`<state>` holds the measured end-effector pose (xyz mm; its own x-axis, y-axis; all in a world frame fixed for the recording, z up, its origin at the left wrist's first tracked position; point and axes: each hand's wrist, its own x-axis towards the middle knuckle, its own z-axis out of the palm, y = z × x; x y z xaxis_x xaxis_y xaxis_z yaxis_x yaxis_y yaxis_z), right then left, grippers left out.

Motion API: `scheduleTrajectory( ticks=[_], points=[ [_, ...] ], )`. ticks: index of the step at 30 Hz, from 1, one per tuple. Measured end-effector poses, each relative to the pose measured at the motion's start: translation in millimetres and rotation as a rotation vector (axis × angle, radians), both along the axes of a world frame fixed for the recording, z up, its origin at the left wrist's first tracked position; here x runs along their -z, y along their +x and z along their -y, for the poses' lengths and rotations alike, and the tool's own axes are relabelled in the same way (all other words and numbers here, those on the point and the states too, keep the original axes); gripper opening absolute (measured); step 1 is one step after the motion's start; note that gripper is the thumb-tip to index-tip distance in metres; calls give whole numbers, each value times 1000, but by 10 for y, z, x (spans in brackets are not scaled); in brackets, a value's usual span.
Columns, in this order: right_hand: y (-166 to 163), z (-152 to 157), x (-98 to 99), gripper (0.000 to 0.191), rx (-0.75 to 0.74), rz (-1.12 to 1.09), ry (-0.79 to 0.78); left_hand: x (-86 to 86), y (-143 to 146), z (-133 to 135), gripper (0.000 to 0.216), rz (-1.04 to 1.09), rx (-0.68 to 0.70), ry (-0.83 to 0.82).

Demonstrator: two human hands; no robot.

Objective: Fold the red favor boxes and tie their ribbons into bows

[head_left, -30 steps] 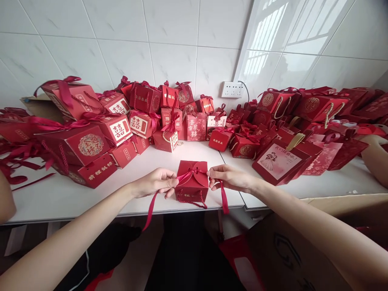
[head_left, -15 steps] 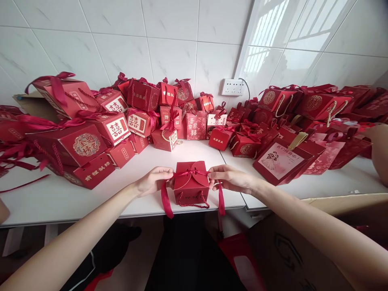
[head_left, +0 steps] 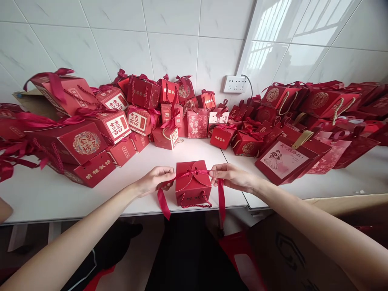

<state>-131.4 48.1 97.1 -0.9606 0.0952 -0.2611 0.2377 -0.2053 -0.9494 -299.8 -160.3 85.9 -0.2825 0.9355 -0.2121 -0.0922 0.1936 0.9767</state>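
A small red gift box (head_left: 194, 186) with curved top flaps sits near the table's front edge, a twisted cord handle hanging down its front. Across its top runs a dark red satin ribbon (head_left: 193, 172), crossed in the middle and threaded through slots. My left hand (head_left: 157, 179) pinches the ribbon at the box's left, and a loose tail drops below the fingers. On the right, my right hand (head_left: 232, 176) is closed on the other end, whose tail hangs past the table edge. The ribbon looks taut between both hands.
Red gift boxes with ribbons (head_left: 77, 143) are piled at the left and along the tiled wall. More boxes and bags (head_left: 285, 155) stand at the right. A power strip (head_left: 235, 84) is on the wall. Below right is a cardboard box (head_left: 291, 242).
My left hand has drawn slightly outward, pulling its ribbon end further from the box. My right hand still holds its end. The view has shifted slightly.
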Motion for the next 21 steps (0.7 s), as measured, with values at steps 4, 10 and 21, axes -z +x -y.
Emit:
scheduleTrajectory(
  ticks=[4,10,21],
  points=[
    [15,-33,10,35,-6,11,86,42,-25,28,39,-30,18,13],
    [31,-82,-24,28,-33,0,220,5,-27,48,40,-65,53,-25],
    [9,8,-462,29,-228,-173,633,-533,150,68,30,-433,22,-153]
  ],
)
